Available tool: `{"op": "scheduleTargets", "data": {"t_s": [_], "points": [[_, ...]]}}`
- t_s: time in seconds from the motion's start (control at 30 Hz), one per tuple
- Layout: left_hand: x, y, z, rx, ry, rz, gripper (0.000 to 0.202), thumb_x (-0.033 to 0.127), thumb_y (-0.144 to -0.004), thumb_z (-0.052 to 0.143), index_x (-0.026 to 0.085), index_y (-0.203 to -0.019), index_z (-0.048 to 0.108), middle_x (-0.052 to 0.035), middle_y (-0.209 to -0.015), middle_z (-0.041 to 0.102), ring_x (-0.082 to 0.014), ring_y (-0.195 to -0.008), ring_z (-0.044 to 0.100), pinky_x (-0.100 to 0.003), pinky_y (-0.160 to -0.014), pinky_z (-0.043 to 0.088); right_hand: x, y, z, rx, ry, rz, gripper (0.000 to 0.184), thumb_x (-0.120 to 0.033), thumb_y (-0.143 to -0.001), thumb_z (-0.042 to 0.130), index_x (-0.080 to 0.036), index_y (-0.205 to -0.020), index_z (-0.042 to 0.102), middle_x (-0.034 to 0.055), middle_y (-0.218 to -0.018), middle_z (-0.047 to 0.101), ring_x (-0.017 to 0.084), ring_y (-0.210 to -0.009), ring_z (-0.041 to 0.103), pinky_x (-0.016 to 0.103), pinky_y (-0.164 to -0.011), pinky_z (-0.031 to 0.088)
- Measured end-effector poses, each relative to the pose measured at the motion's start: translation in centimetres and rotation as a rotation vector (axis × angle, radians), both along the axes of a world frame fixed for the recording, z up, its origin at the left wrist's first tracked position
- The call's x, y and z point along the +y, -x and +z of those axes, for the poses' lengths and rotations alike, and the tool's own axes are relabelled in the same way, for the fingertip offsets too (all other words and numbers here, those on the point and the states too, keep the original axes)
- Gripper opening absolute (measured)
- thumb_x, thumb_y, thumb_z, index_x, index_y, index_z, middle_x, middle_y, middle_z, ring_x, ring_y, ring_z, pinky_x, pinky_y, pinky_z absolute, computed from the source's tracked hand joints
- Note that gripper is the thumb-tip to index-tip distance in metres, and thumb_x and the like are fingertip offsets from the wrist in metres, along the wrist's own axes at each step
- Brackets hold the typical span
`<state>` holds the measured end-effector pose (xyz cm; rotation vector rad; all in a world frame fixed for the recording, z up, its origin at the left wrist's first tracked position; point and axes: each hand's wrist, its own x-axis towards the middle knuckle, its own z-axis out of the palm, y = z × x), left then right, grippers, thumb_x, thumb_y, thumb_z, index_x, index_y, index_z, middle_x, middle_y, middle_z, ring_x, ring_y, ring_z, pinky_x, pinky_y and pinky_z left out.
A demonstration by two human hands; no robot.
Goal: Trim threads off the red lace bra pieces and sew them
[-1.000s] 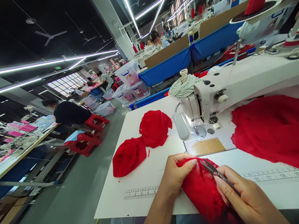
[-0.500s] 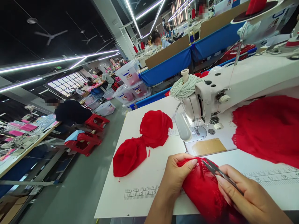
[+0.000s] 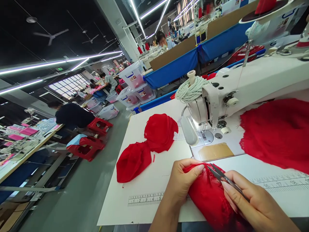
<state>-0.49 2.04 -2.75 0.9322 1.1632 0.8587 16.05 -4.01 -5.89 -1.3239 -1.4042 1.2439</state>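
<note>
My left hand [image 3: 184,177] pinches the upper edge of a red lace-trimmed fabric piece [image 3: 207,196] at the table's front. In my right hand [image 3: 248,196] is a pair of small dark thread snips [image 3: 228,181], its two pointed blades slightly apart. The tips lie at the gathered top of the fabric, close to my left thumb. The lower part of the cloth hangs down over the table edge, partly hidden behind my right hand. To the left, two red cup-shaped fabric pieces [image 3: 161,132] rest on the white table [image 3: 145,216].
A white sewing machine [image 3: 260,77] stands just beyond my hands, cord coiled on its head. Another red cloth [image 3: 277,135] lies under its arm. Printed rulers [image 3: 145,199] run along the table front. Red stools [image 3: 87,148] and a seated person [image 3: 73,115] are across the aisle.
The snips and my right hand have shifted very slightly left, toward my left fingers. My left hand keeps its pinch on the fabric.
</note>
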Motion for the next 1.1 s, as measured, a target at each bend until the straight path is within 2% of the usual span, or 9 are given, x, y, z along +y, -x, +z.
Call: {"op": "scheduleTargets", "data": {"t_s": [0.07,0.17,0.3,0.5,0.6,0.7,0.87,1.0,1.1], "points": [[0.0,0.0,0.1,0.004,-0.004,0.0,0.029,0.038,-0.065,0.082,0.011,-0.076,0.078,-0.0068,-0.068,0.072,-0.0145,-0.065,0.059,-0.023,-0.063,0.043,0.0,0.0,-0.1,-0.001,-0.008,0.012,0.037,-0.051,-0.097,0.038,-0.025,-0.076,0.053,-0.0006,-0.068,0.062,0.017,-0.06,0.057,0.023,-0.055,0.046],[0.0,0.0,0.0,0.006,-0.001,0.003,0.028,0.037,-0.064,0.082,0.011,-0.075,0.077,-0.0067,-0.068,0.072,-0.0145,-0.066,0.059,-0.023,-0.063,0.043,0.0,0.2,0.3,0.019,0.004,-0.049,0.038,-0.051,-0.097,0.039,-0.025,-0.074,0.054,-0.0028,-0.061,0.056,0.015,-0.054,0.052,0.022,-0.053,0.045],[0.0,0.0,-0.1,0.0,0.006,0.004,0.028,0.037,-0.064,0.082,0.012,-0.074,0.076,-0.006,-0.069,0.072,-0.0143,-0.065,0.058,-0.024,-0.063,0.043,-0.1,0.5,0.8,0.078,0.024,-0.098,0.037,-0.053,-0.094,0.045,-0.025,-0.071,0.053,-0.0027,-0.058,0.056,0.015,-0.053,0.052,0.022,-0.05,0.044],[0.0,0.0,-0.1,0.033,-0.018,-0.041,0.023,0.035,-0.065,0.08,0.013,-0.07,0.074,-0.0028,-0.066,0.068,-0.0133,-0.063,0.055,-0.023,-0.061,0.041,-0.5,1.4,-0.1,0.281,0.166,-0.097,0.04,-0.059,-0.09,0.048,-0.024,-0.068,0.049,-0.0053,-0.053,0.046,0.012,-0.045,0.045,0.022,-0.046,0.045],[-0.1,0.0,0.0,0.082,-0.056,-0.097,0.02,0.033,-0.066,0.078,0.014,-0.069,0.074,-0.0038,-0.068,0.069,-0.0152,-0.065,0.057,-0.025,-0.063,0.042,-0.6,1.3,-0.6,0.369,0.215,-0.171,0.039,-0.06,-0.088,0.051,-0.025,-0.07,0.052,-0.0037,-0.054,0.048,0.014,-0.043,0.048,0.024,-0.044,0.048],[-0.1,0.0,0.1,0.153,-0.091,-0.139,0.016,0.03,-0.067,0.076,0.014,-0.068,0.075,-0.0044,-0.069,0.07,-0.0165,-0.066,0.059,-0.025,-0.064,0.042,-0.2,0.4,-0.6,0.419,0.178,-0.273,0.033,-0.058,-0.085,0.058,-0.026,-0.074,0.057,-0.0007,-0.058,0.055,0.017,-0.046,0.054,0.025,-0.044,0.051],[-0.1,-0.1,0.1,0.158,-0.078,-0.108,0.013,0.028,-0.069,0.073,0.015,-0.072,0.077,-0.0047,-0.072,0.072,-0.0171,-0.068,0.06,-0.025,-0.064,0.042,0.6,-0.3,0.6,0.263,0.099,-0.411,0.03,-0.056,-0.079,0.065,-0.028,-0.092,0.065,-0.0012,-0.067,0.063,0.018,-0.059,0.06,0.022,-0.052,0.053],[0.0,-0.1,0.0,0.121,-0.088,-0.118,0.013,0.027,-0.07,0.074,0.015,-0.074,0.077,-0.0062,-0.076,0.074,-0.0184,-0.072,0.062,-0.026,-0.067,0.044,1.1,0.7,1.2,0.109,-0.01,-0.333,0.021,-0.046,-0.078,0.066,-0.026,-0.071,0.064,-0.0016,-0.066,0.063,0.018,-0.062,0.062,0.023,-0.056,0.052],[0.0,-0.1,0.0,0.108,-0.092,-0.112,0.013,0.027,-0.069,0.075,0.015,-0.074,0.077,-0.0061,-0.076,0.074,-0.018,-0.071,0.062,-0.025,-0.067,0.045,1.4,1.1,0.9,-0.01,-0.105,-0.355,0.015,-0.039,-0.08,0.064,-0.026,-0.074,0.067,0.0008,-0.075,0.067,0.019,-0.068,0.065,0.024,-0.06,0.051]]}}
